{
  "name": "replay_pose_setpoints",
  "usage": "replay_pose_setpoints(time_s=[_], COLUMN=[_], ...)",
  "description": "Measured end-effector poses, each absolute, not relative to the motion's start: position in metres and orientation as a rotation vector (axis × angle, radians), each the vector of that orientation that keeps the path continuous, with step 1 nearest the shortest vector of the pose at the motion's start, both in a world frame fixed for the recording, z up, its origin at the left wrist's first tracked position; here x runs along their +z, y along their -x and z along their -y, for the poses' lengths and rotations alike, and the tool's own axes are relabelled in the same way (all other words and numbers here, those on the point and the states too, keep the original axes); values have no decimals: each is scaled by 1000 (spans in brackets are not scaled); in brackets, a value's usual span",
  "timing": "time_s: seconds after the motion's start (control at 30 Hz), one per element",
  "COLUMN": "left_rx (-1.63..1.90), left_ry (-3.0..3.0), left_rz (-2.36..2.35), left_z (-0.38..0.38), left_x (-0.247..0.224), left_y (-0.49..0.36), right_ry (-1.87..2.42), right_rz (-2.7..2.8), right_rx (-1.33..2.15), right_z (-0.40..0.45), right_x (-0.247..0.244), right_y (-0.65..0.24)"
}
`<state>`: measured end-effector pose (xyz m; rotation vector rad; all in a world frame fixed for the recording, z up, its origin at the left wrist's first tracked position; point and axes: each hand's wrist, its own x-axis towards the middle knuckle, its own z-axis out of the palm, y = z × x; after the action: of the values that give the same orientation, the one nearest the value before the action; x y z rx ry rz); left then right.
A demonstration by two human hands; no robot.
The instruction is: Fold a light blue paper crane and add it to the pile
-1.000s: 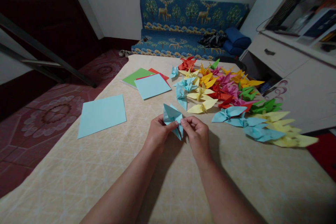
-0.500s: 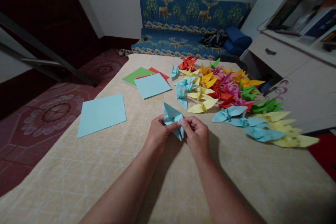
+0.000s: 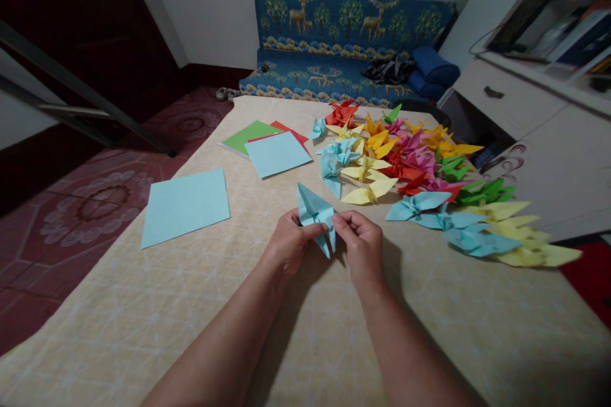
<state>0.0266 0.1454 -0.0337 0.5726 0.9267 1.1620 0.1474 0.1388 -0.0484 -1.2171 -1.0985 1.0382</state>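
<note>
Between my hands is a light blue folded origami paper (image 3: 312, 205), its large pointed flap upward and two narrow points toward me. My left hand (image 3: 292, 238) grips its left side, the thumb lying across the front. Its right edge is pinched between the thumb and fingers of my right hand (image 3: 359, 241). The fingers behind the paper are partly hidden. Just beyond, to the right, lie finished paper cranes, among them a yellow crane (image 3: 370, 191) and a light blue crane (image 3: 419, 205).
A light blue square sheet (image 3: 186, 208) lies at the left of the cloth-covered table (image 3: 191, 305). Farther back are another blue sheet (image 3: 278, 154), a green sheet (image 3: 252, 135) and red paper. Many-coloured cranes (image 3: 415, 156) crowd the right back. Beyond stand a blue sofa (image 3: 324, 70) and a white cabinet (image 3: 539, 133).
My right hand has shifted slightly to the right, and the folded paper looks a little wider, its two lower points farther apart. My left hand keeps its grip.
</note>
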Motion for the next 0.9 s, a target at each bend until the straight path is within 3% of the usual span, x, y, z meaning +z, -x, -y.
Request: replay_pose_setpoints(time_s=[0.37,0.9], left_rx=[1116,1182], left_ry=[-601,-574], left_rz=[-910,-983], left_z=[-146,-147], left_x=[-33,-35], left_y=[-23,-27], right_ry=[1182,1302], right_rz=[1019,1213], right_rx=[1092,892], right_z=[-137,-138], right_x=[-47,-49], right_y=[-148,-145])
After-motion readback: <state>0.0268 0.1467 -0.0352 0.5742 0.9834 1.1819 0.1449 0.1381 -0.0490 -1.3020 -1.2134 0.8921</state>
